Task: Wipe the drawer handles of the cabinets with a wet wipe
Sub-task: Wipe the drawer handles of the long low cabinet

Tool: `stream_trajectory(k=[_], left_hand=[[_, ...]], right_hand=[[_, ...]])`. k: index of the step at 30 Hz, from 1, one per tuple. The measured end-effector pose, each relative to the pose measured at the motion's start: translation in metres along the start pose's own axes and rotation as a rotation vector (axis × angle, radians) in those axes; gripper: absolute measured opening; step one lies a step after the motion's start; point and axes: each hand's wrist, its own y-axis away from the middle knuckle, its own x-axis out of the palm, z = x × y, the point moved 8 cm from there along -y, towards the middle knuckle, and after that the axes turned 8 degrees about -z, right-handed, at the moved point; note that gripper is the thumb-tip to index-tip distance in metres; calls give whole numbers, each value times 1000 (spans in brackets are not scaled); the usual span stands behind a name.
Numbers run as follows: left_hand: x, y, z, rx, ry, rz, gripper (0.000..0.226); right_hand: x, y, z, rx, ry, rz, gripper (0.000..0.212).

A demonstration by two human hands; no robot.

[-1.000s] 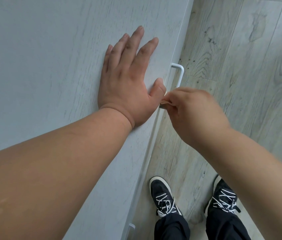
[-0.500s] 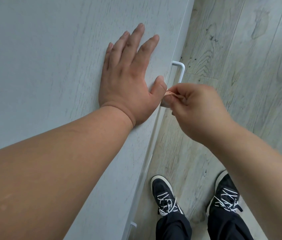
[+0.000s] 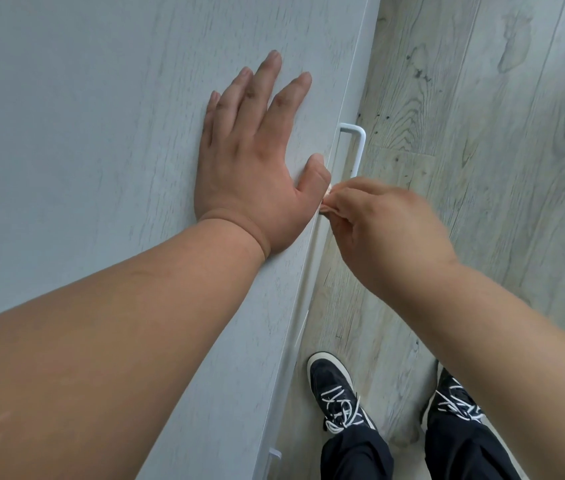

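The white drawer handle [image 3: 359, 150] sticks out from the cabinet's front face, just below the front edge of the top, seen steeply from above. Its far end and part of its bar are bare; its near end is hidden behind the right hand [image 3: 388, 230]. Only a small pale scrap of the wet wipe [image 3: 327, 194] shows, at the tips of that hand's fingers, right at the cabinet edge where the handle's near end lies. The right hand's grip is a narrow pinch: fingers and thumb curl together round the wipe. Whether the wipe touches the handle cannot be told, since the fingers cover that spot.

The left hand [image 3: 250, 168] lies flat, palm down, on the pale grey wood-grain top of the cabinet [image 3: 101, 133], fingers straight and slightly spread, holding nothing. Its thumb reaches the front edge, just beside the wipe and the right fingertips.

Nearer along the same cabinet front, at the bottom of the view, the corner of a second white handle [image 3: 275, 454] shows. To the right lies a pale wood-plank floor [image 3: 499, 150], where the person's two black shoes [image 3: 336, 393] with white laces stand, under dark trousers [image 3: 357, 459].
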Motion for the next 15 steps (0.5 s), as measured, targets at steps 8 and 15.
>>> stream_trajectory(k=[8, 15], left_hand=[[1, 0, 1, -3, -4, 13, 74], [1, 1, 0, -8, -12, 33, 74]], right_hand=[[-8, -3, -6, -76, -132, -36, 15], [-7, -26, -9, -133, -85, 106, 16]])
